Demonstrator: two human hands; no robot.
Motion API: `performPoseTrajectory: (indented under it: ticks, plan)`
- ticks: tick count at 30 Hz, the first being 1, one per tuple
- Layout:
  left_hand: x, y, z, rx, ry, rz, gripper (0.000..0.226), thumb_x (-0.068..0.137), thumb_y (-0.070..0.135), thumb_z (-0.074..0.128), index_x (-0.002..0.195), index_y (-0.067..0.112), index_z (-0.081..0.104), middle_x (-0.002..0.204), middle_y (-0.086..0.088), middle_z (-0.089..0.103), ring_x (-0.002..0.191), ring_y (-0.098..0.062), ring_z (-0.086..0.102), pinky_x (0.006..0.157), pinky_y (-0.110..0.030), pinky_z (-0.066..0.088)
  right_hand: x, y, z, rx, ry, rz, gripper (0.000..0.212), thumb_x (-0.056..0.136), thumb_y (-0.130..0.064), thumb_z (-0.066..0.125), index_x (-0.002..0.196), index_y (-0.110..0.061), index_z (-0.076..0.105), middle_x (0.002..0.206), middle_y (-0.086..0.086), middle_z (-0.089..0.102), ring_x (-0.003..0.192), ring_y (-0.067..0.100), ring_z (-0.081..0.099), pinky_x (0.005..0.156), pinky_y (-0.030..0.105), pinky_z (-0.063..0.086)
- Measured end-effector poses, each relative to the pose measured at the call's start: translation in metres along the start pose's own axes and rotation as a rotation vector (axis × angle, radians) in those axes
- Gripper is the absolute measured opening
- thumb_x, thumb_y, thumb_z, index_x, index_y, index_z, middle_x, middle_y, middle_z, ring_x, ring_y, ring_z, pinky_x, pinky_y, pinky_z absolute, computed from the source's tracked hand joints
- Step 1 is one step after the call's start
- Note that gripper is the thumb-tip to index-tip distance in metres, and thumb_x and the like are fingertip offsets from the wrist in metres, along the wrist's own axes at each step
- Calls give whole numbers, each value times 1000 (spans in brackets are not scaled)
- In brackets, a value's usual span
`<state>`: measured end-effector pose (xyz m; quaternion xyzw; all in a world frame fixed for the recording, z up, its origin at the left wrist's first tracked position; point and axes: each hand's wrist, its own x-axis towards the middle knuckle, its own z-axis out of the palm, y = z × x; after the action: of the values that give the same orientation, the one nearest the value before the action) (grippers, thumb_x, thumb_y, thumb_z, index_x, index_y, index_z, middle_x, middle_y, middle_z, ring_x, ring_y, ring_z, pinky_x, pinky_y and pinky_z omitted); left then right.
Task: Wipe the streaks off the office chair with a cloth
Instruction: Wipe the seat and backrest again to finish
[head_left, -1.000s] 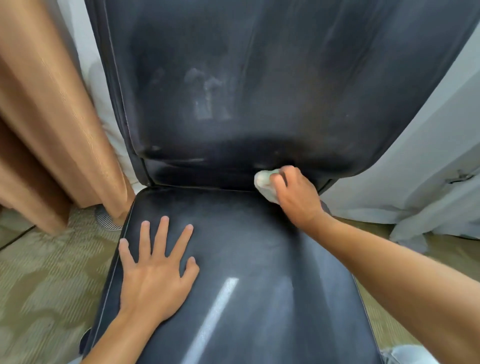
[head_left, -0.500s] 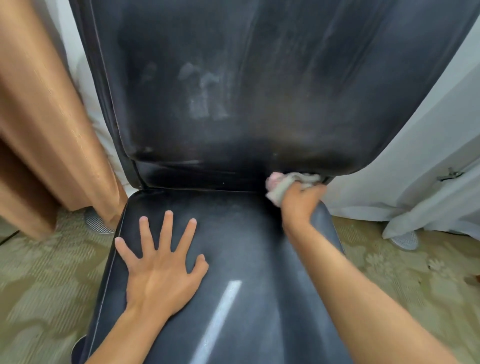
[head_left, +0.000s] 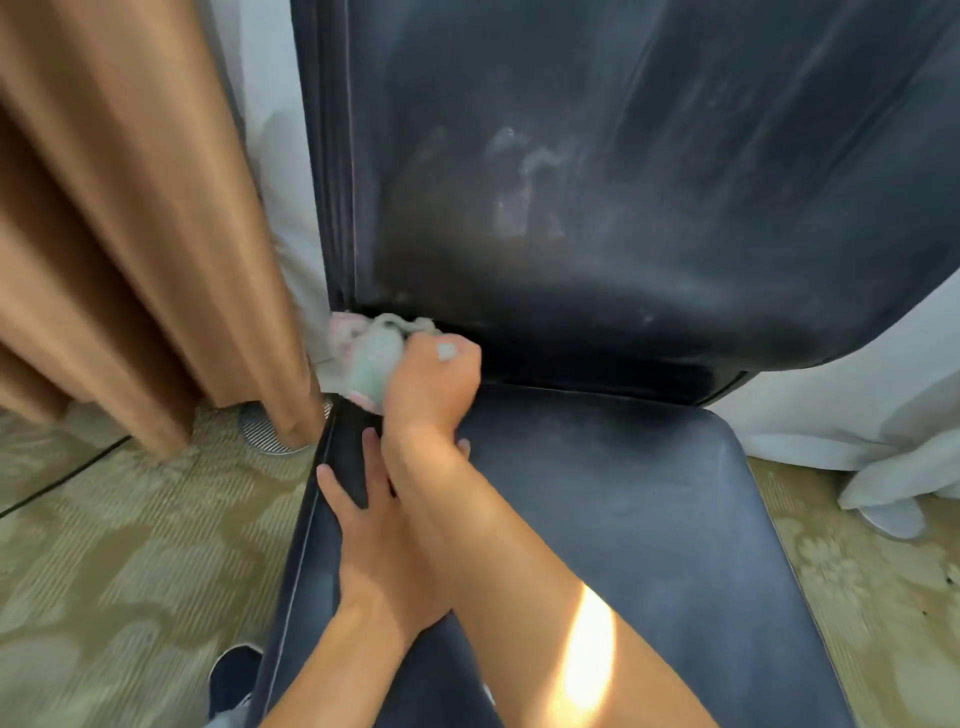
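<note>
Patterned green carpet (head_left: 130, 561) underfoot, dark shoe tip (head_left: 231, 675) poking in at the near left edge. Dark chair seat (head_left: 649, 545) filling the near middle, dusty and dull. Left hand (head_left: 374, 545) flat on the seat's left side, fingers straight and spread, pressing down. Right forearm crossing over it, sunlit patch on the skin. Right hand (head_left: 434, 379) farther in, at the seat's far left corner, fingers curled tight round the cloth (head_left: 369, 353). Cloth pale green and pink, bunched, jammed into the crease where seat meets backrest (head_left: 649, 182), partly spilling past the chair's left edge. Whitish streaks (head_left: 524, 182) on the backrest, up and right of the cloth, well apart from it. Brown curtain (head_left: 130, 208) hanging at far left, round floor grille (head_left: 265, 431) at its foot. White drape (head_left: 857, 405) at far right, pooling on the carpet.
</note>
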<state>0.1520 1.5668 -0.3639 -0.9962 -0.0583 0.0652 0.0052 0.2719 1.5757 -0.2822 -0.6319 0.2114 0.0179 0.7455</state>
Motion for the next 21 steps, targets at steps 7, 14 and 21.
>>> performPoseTrajectory:
  ticks: [7,14,21]
  plan:
    - [5,3,-8,-79,-32,-57,83,88,69,1,163,36,-15,173,-9,-21,151,-52,-30,108,-85,-13,22,-33,-18,32,178,-58,32,99,1,48,72,-16,49,78,-1,59,77,22,66,49,12,41]
    - [7,-2,1,-197,38,-20,78,82,64,48,147,23,60,154,-19,52,145,-58,35,103,-90,16,-4,-25,-5,-241,-68,-88,17,92,-10,54,76,-14,48,83,1,54,61,10,46,60,26,47]
    - [5,0,-4,-234,86,-44,75,80,64,54,148,33,59,161,-14,46,146,-56,37,103,-88,21,-19,-201,-58,-35,263,-1160,12,89,-4,59,96,-13,58,105,5,55,93,8,53,84,13,43]
